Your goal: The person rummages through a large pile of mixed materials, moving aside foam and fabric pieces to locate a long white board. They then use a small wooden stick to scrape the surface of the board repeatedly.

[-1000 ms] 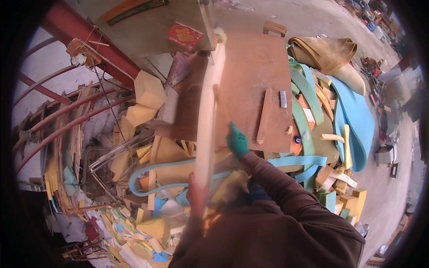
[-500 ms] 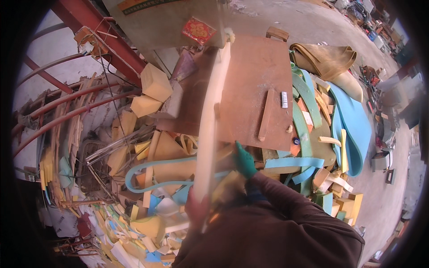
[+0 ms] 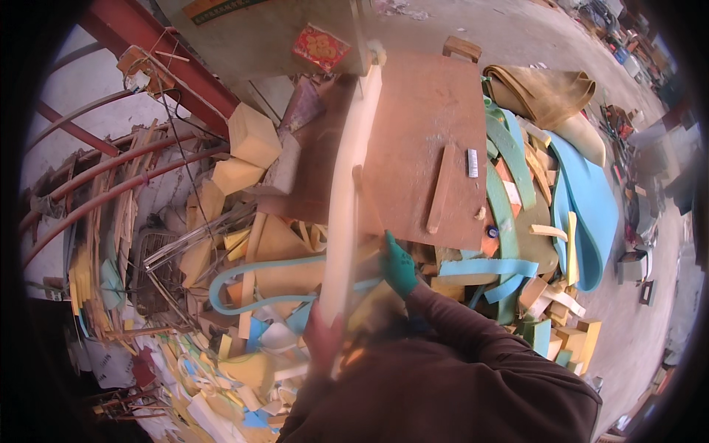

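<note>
A long cream foam strip (image 3: 342, 199) runs from the machine's upright down across the brown tabletop (image 3: 421, 111) and past its near edge. Around its near end my left hand (image 3: 323, 334), reddish and somewhat blurred, is closed. My right hand (image 3: 400, 267), in a green glove, is at the table's near edge, just right of the strip. Its fingers are drawn together and point up toward the edge; what they grip is blurred. A thin brown edge (image 3: 369, 196) runs from beside the strip down to those fingertips.
On the tabletop lie a wooden stick (image 3: 442, 188) and a small pale block (image 3: 472, 163). A grey machine body (image 3: 258, 37) stands at the far side. Foam offcuts (image 3: 251, 369) heap at left; green strips (image 3: 502, 207) and a folded blue sheet (image 3: 591, 214) are at right.
The view has shifted slightly. My right hand sits a little farther left, nearer the foam strip. My left hand keeps its hold on the strip.
</note>
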Tool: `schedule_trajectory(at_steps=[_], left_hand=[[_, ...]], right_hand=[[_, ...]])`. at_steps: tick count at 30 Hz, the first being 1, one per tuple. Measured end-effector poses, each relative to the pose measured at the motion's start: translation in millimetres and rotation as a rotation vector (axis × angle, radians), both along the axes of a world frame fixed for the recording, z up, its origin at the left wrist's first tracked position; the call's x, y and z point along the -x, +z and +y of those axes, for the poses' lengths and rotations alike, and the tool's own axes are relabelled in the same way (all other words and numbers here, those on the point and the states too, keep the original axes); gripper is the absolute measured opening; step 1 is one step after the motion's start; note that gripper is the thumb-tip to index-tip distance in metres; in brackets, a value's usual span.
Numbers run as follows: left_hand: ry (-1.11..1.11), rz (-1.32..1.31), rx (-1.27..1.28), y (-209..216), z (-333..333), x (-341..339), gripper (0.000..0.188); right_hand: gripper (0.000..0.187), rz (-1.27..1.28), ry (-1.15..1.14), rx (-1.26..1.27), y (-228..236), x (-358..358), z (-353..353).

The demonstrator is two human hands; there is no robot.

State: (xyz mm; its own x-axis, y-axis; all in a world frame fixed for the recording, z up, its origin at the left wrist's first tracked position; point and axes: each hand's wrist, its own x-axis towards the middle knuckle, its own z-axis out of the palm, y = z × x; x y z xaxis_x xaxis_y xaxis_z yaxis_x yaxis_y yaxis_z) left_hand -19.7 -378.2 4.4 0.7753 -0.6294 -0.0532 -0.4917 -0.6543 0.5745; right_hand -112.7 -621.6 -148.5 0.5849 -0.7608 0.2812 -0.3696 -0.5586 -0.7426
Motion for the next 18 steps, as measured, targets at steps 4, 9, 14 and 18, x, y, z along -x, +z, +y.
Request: schedule_trajectory(at_steps=[4, 9, 14, 18], left_hand=[[-0.005, -0.047, -0.01, -7.7, -9.4, -5.3, 0.073], [0.021, -0.027, -0.075, -2.6, -27.2, -11.7, 0.072], [0.01, -0.013, -0.051, 5.5, -45.9, -16.1, 0.066], [0.012, 0.017, -0.019, 7.6, -62.8, -19.1, 0.064]], right_hand=[[0.07, -0.006, -0.049, -0.014, -7.1, -9.5, -11.0], [0.063, -0.002, -0.033, -0.091, -9.3, -17.2, -23.1], [0.066, -0.016, -0.06, -0.098, -12.9, -28.0, -37.6], [0.062, -0.075, -0.062, -0.15, -11.2, -36.1, -50.9]])
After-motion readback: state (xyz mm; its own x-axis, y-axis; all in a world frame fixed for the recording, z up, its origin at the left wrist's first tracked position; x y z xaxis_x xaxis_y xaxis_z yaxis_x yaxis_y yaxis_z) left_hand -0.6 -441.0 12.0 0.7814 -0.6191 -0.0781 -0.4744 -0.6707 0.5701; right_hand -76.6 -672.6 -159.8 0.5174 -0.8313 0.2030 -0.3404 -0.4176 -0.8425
